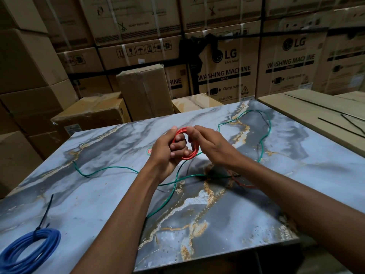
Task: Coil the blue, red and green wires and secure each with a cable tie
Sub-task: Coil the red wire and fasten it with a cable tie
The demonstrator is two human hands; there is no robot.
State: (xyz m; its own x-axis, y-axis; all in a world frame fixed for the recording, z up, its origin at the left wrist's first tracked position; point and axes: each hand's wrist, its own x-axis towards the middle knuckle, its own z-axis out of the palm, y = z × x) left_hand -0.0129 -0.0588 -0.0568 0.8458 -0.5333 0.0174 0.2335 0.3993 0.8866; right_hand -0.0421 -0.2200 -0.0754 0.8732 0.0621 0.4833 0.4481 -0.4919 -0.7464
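Holding the red wire (185,144) as a small coil above the middle of the marbled table (94,194), we judge it light, thin and springy: the loops will want to fan open unless they stay pinched together, so the best hold is across the bundled strands at one side, leaving the opposite arc free for a tie. A loose red tail trails down to the table toward five o'clock of the coil.

Our left hand (167,153) has its fingers curled through the ring, thumb on top, clamped on the coil's nine o'clock side. Our right hand (205,143) pinches the rim at about two o'clock, fingers bent over the strands. Both forearms reach forward and meet over the table.

Beyond the coil, the green wire (110,168) sprawls uncoiled across the table, from nine o'clock round to two o'clock. At seven o'clock, near the table's edge, the blue wire (33,246) lies coiled with a black cable tie (46,212) already round it. Spare black ties (339,126) rest on a carton (308,107) at two o'clock.
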